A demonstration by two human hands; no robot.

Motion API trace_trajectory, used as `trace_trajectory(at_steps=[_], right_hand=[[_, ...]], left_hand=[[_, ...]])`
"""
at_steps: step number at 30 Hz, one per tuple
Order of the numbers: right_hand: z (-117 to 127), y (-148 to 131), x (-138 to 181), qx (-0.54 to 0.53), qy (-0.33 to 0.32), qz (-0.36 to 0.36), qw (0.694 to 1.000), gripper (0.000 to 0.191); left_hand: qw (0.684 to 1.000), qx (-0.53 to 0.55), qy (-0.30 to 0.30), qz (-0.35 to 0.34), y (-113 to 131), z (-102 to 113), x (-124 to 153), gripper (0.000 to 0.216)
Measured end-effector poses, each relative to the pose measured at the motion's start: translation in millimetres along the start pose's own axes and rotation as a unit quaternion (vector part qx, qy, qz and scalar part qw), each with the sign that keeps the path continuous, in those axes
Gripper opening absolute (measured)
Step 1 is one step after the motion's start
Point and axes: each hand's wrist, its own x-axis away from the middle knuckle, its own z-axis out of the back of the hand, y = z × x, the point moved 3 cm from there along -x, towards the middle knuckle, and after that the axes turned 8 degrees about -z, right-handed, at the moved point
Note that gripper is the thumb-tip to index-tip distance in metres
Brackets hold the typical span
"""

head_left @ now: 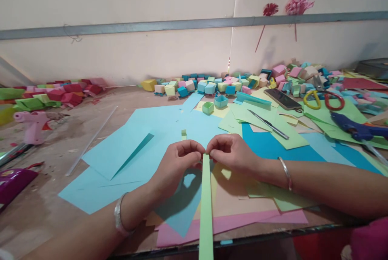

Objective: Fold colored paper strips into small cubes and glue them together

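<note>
Fingers (194,157) — pinching green strip (206,203), light-blue paper (118,142) nearby

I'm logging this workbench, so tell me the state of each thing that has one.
Green strip: held at its far end, nearly straight
Left hand: fingers pinched at that end
Right hand: fingers pinched there too
Green box: open-topped
Blue box: open-topped
Knife: laid down, blade exposed
Scissors: handles apart, unheld
Phone: lying flat
Pink glue gun: set down
Blue glue gun: set down
</note>
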Motion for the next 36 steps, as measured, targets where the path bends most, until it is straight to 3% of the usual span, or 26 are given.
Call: trace_trajectory(at_steps=[8,20,24,29,32,36], right_hand=[[-5,-1,4,0.04,-0.018,0.037,0.998,0.012],[-8,1,7,0.014,-0.042,0.003,0.999,0.024],[-6,-5,10,0.111,-0.011,0.115,0.987,0.013],[-7,-4,12,0.24,0.013,0.301,0.923,0.017],[-9,-2,12,0.274,0.039,0.328,0.903,0.012],[-8,-6,13,0.27,0.056,0.288,0.917,0.01]], left_hand=[[0.997,-0.07,-0.001,-0.044,1,0,-1,0.016],[0.993,-0.061,-0.056,-0.083,3,-6,3,0.018],[0.999,-0.022,-0.022,-0.04,1,-2,2,0.02],[0.999,0.03,0.045,0.006,-1,4,0,0.027],[0.997,0.045,0.055,0.013,-1,3,0,0.029],[0.994,0.08,0.065,0.024,-4,3,0,0.03]])
